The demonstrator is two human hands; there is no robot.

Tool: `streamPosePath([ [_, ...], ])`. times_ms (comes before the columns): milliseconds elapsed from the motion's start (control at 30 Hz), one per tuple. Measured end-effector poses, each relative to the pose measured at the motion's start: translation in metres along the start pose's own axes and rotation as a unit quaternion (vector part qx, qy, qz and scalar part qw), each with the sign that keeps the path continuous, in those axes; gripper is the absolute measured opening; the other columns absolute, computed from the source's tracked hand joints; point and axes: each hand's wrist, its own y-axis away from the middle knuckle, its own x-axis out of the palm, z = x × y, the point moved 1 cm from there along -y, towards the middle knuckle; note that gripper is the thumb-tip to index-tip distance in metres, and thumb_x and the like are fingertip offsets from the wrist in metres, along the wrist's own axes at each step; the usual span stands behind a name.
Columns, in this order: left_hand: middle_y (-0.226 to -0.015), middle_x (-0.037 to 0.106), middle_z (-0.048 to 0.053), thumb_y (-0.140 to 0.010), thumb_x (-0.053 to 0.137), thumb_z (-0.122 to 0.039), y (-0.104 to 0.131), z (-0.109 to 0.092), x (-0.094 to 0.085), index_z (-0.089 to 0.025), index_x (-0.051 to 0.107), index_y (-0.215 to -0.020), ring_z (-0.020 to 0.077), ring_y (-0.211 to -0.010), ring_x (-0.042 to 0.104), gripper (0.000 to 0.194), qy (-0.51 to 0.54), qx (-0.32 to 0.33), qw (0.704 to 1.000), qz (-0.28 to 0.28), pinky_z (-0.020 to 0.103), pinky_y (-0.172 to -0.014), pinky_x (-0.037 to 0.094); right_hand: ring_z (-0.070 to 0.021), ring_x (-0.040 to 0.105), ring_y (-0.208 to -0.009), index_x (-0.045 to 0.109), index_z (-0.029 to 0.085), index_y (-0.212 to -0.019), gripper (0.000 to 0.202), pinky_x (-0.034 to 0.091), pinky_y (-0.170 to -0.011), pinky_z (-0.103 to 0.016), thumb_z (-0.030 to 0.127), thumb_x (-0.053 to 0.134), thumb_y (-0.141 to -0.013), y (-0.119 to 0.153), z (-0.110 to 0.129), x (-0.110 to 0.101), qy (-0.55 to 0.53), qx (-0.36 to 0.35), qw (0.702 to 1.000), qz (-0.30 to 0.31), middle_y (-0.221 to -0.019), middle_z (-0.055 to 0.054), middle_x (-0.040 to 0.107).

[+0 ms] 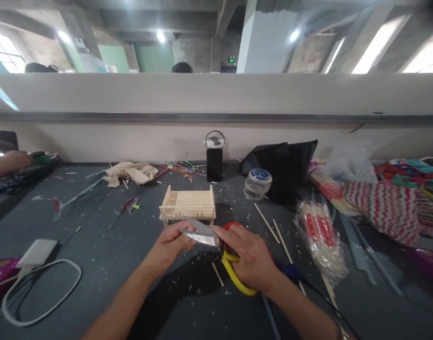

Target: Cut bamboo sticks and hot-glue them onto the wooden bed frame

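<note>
My right hand [252, 257] grips a pair of scissors [238, 278] with red and yellow handles, its blades apart and pointing left. Close to the blade tips, my left hand [170, 243] has its thumb and fingers pinched together; what lies between them is too small to make out. Just beyond both hands stands a small wooden stick model [188, 198], like a little bed or bench with corner posts. Thin sticks [267, 223] lie to the right of it.
A glass jar [257, 184], a phone [214, 164], a black bag [290, 165] and beige cloth [131, 173] stand or lie farther back. Packaged sticks [317, 231] are at right, a cable [78, 283] at left. Another person's hand [14, 161] is at far left.
</note>
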Motion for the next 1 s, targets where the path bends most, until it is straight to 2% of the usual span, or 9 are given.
streamPosePath([
  [167, -0.054, 0.042, -0.003, -0.074, 0.07, -0.033, 0.0008, -0.0027, 0.0011, -0.015, 0.049, -0.056, 0.0089, -0.052, 0.034, 0.032, 0.03, -0.021, 0.999, 0.004, 0.023, -0.051, 0.026, -0.0171, 0.055, -0.076, 0.05, 0.025, -0.129, 0.056, 0.045, -0.065, -0.029, 0.009, 0.052, -0.075, -0.0008, -0.0014, -0.0009, -0.012, -0.013, 1.0, 0.008, -0.088, -0.004, 0.057],
  [400, -0.053, 0.046, -0.002, -0.072, 0.071, -0.04, 0.0031, -0.0015, 0.0047, -0.013, 0.057, -0.061, 0.0087, -0.051, 0.036, 0.033, 0.061, -0.061, 0.996, -0.004, 0.022, -0.05, 0.027, -0.0195, 0.055, -0.083, 0.047, 0.028, -0.131, 0.062, 0.048, -0.071, -0.033, 0.009, 0.055, -0.072, -0.0007, -0.0015, -0.0006, -0.023, -0.01, 0.999, 0.038, -0.095, -0.005, 0.055],
  [667, -0.051, 0.044, -0.003, -0.073, 0.071, -0.04, 0.0026, 0.0007, 0.0044, -0.013, 0.057, -0.059, 0.0076, -0.049, 0.034, 0.034, 0.062, -0.052, 0.997, -0.004, 0.022, -0.048, 0.025, -0.02, 0.054, -0.083, 0.047, 0.025, -0.132, 0.06, 0.049, -0.072, -0.034, 0.008, 0.05, -0.074, 0.0027, -0.0009, 0.0008, -0.038, -0.008, 0.998, 0.038, -0.095, -0.006, 0.055],
  [800, -0.05, 0.045, -0.003, -0.073, 0.071, -0.041, 0.0017, -0.0002, 0.0036, -0.013, 0.06, -0.061, 0.0075, -0.047, 0.034, 0.033, 0.059, -0.054, 0.997, 0.002, 0.022, -0.047, 0.025, -0.0195, 0.054, -0.077, 0.048, 0.024, -0.13, 0.06, 0.048, -0.066, -0.032, 0.008, 0.051, -0.072, 0.0039, -0.0008, 0.0009, -0.026, -0.01, 0.999, 0.039, -0.089, -0.006, 0.055],
  [1000, -0.048, 0.043, -0.004, -0.07, 0.074, -0.031, 0.0009, -0.002, 0.0039, -0.013, 0.06, -0.061, 0.0065, -0.045, 0.033, 0.024, 0.09, -0.043, 0.995, 0.014, 0.021, -0.046, 0.024, -0.0182, 0.055, -0.072, 0.05, 0.022, -0.128, 0.059, 0.046, -0.063, -0.03, 0.006, 0.049, -0.071, 0.0048, -0.0037, 0.0028, -0.014, -0.021, 0.999, 0.022, -0.084, -0.005, 0.057],
])
